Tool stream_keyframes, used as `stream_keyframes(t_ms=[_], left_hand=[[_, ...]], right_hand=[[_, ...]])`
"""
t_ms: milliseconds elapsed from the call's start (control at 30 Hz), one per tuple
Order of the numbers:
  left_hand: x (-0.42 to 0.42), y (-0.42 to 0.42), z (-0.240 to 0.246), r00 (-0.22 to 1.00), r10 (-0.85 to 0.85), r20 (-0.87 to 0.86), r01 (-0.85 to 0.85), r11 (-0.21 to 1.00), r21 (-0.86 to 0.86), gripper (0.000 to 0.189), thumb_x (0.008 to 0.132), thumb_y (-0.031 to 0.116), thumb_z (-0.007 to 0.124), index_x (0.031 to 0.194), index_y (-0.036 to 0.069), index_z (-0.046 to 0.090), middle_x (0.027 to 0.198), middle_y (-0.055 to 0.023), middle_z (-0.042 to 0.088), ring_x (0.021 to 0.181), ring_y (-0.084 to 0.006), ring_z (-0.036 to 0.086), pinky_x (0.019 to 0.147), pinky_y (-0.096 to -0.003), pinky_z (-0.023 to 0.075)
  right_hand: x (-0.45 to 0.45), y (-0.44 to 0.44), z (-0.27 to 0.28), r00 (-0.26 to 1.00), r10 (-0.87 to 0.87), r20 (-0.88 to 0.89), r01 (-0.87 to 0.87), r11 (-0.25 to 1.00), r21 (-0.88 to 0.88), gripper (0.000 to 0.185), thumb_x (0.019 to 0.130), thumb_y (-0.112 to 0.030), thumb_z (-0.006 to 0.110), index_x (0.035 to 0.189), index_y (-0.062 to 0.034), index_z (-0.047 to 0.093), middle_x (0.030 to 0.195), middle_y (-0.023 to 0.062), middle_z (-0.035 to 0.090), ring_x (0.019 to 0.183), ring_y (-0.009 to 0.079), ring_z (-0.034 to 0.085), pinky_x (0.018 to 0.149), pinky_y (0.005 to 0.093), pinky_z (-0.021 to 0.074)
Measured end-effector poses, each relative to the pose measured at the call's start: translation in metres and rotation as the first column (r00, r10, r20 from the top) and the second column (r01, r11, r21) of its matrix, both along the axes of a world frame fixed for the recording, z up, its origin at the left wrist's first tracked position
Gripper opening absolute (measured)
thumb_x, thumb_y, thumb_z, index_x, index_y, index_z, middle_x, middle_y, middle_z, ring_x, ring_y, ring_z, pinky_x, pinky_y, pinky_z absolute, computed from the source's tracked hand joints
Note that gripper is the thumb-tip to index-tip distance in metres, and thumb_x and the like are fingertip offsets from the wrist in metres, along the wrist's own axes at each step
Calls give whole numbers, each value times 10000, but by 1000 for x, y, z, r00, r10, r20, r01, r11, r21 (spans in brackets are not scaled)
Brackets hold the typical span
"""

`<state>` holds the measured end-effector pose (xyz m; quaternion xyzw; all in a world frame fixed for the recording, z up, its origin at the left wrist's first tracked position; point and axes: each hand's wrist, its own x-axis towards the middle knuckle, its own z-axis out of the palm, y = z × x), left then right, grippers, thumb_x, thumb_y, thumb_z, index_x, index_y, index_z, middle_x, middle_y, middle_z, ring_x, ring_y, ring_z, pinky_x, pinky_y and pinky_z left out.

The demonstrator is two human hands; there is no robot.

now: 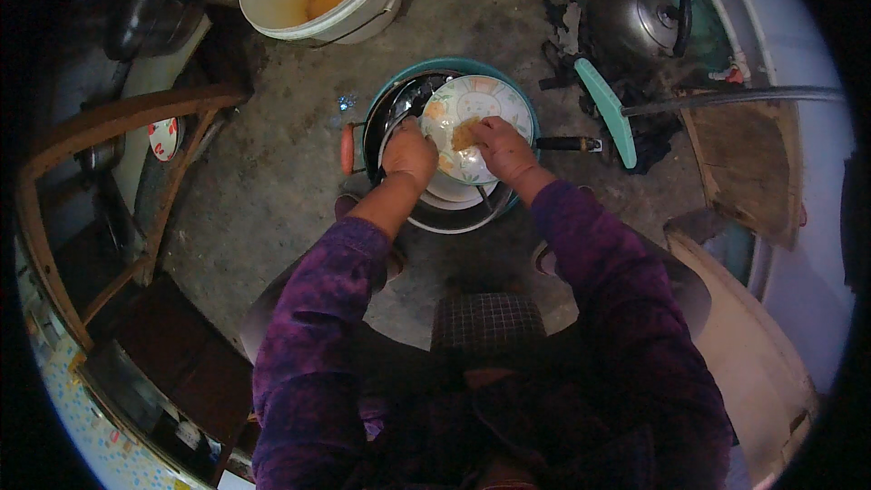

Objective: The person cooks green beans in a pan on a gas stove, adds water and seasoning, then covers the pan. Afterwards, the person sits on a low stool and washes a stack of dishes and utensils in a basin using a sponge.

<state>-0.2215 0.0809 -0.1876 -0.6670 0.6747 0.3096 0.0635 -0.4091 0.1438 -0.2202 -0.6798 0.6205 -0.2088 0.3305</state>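
My left hand (410, 152) grips the left rim of a white plate (486, 95) patterned with orange flowers and green leaves. Against the plate's wet face, my right hand (503, 146) presses a yellowish-brown scrubbing pad (466, 135) held in its fingers. Both hands are over a teal basin (529, 99) on the floor. Beneath the plate lie a dark pan (418, 92) and more dishes, among them a white one (454, 194); the plate hides part of them. A black handle (569, 143) sticks out past the basin's right side.
A white bucket (381, 24) with brownish residue stands beyond the basin. At the right are a metal kettle (633, 13), a teal brush head (609, 112) on a metal pole and a wooden board (748, 156). A wooden frame (129, 109) stands at the left, near a red-patterned dish (164, 139).
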Motion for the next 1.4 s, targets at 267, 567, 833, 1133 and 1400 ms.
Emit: stream_keyframes(t_ms=[267,567,833,1133,1400], left_hand=[[4,-18,-32,996,-81,-36,79,996,-36,347,822,260,620,1090,42,591,1122,-197,610,1082,-353,558,926,-414,465],[-1,-23,-19,996,-68,-65,75,990,121,385,814,274,648,1086,8,586,1086,-225,635,1003,-378,620,847,-442,503],[31,6,-39,843,366,-393,-282,925,257,351,789,191,655,1061,-22,593,952,-194,671,889,-331,652,783,-402,506],[25,30,-18,915,239,-326,-197,968,155,465,732,168,672,1129,-49,563,1044,-262,647,996,-389,628,871,-414,487],[18,54,-5,831,475,-291,-384,867,318,397,769,132,611,1104,-73,553,987,-255,656,850,-362,670,749,-416,542]], right_hand=[[-6,16,-5,989,134,66,-137,989,49,304,796,-37,616,1098,-65,613,1084,155,581,1003,359,573,853,407,486],[-16,11,7,992,-113,-60,114,994,8,319,781,-12,593,1099,-38,612,1065,165,572,968,377,569,827,419,487],[52,-7,-16,986,-149,78,146,988,48,259,804,-73,585,1061,-39,603,1044,190,572,978,389,560,852,442,468],[39,28,15,974,71,213,-90,992,83,245,822,-136,575,1059,-92,621,1037,183,589,970,392,560,827,460,469],[4,-5,-23,958,-240,-158,251,967,52,235,834,-113,507,1004,-6,630,1011,190,612,965,384,575,831,451,479]])
